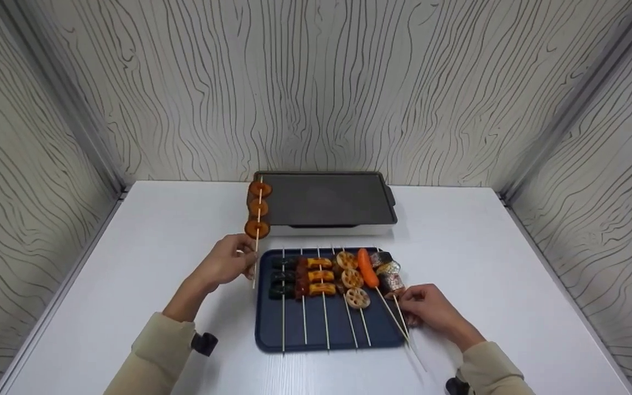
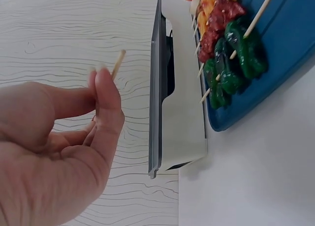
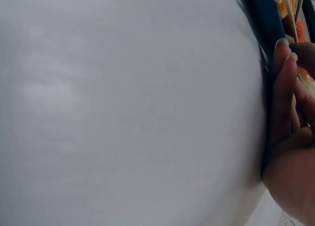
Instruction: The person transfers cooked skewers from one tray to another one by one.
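My left hand (image 1: 231, 260) pinches the bare lower stick of a skewer with three round orange-brown slices (image 1: 259, 207). The slices overlap the left end of the dark griddle plate (image 1: 327, 197) in the head view. In the left wrist view, a short stick end (image 2: 118, 63) pokes out past the fingertips of the left hand (image 2: 74, 132). At the right edge of the blue tray (image 1: 294, 329), my right hand (image 1: 428, 308) pinches the stick of a skewer with dark and silvery chunks (image 1: 389, 274). The right wrist view has these fingers (image 3: 283, 88) against the tray's edge.
Side by side on the tray lie skewers of green pieces (image 1: 283, 277), dark red meat (image 1: 302, 278), yellow pieces (image 1: 321, 276), lotus root slices (image 1: 353, 278) and an orange sausage (image 1: 367, 267). The griddle stands behind it, near the patterned back wall (image 1: 316, 93), on a white table (image 1: 184, 214).
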`<state>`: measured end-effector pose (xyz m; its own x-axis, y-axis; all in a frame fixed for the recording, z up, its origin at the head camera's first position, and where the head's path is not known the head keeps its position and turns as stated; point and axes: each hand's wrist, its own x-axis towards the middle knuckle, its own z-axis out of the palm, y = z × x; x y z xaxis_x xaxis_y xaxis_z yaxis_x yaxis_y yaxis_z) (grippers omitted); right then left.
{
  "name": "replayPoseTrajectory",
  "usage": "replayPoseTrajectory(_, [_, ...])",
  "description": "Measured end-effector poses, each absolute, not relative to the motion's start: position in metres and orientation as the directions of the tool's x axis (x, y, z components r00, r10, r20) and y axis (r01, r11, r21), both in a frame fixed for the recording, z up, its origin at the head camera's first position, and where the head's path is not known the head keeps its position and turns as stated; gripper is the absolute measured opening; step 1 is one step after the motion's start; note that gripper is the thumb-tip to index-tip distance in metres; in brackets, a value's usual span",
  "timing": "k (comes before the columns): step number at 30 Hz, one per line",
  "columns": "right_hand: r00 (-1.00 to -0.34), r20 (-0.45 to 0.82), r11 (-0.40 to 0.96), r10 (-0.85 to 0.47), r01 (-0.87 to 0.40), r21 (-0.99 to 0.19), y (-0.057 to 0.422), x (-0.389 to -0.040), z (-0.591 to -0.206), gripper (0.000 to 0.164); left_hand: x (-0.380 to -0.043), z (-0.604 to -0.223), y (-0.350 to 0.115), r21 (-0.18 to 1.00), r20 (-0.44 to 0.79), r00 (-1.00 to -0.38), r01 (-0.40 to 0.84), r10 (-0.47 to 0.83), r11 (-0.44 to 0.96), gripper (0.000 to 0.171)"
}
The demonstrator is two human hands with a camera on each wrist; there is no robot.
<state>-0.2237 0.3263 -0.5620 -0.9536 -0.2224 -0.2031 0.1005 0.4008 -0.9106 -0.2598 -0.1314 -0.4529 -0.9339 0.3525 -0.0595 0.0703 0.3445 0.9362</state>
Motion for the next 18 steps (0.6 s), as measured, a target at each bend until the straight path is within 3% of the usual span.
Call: replayPoseTrajectory(18, [-0.950, -0.194, 0.384, -0.245, 0.089, -0.919, 0.325, -0.222, -0.560, 0.015, -0.200, -0.478, -0.134, 0.937, -0.069, -0.936, 0.058, 0.346, 0.343, 0.009])
